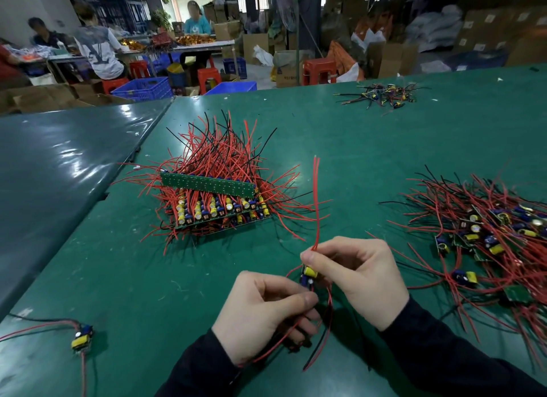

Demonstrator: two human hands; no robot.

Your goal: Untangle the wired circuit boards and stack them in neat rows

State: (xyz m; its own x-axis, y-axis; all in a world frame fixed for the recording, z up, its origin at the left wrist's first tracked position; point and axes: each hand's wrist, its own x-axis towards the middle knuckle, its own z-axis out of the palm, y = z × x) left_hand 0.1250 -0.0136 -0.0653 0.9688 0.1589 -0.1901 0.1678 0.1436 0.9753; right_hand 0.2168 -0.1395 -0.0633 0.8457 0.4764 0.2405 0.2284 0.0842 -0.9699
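This little board (308,275) weighs next to nothing, but the wires (316,201) are floppy and snag, so I'd hold the board edges. Right now it's low center of frame, above the counter (370,136): my left hand (260,313) pinches its lower end, my right hand (359,278) pinches the red wires up top. Yellow and blue parts on green.

We see a green-covered bench (384,136) up front, red stools (319,71) and blue crates (142,89) mid-frame, cardboard boxes (485,35) stacked upper right, people seated at a table (195,44) upper left.
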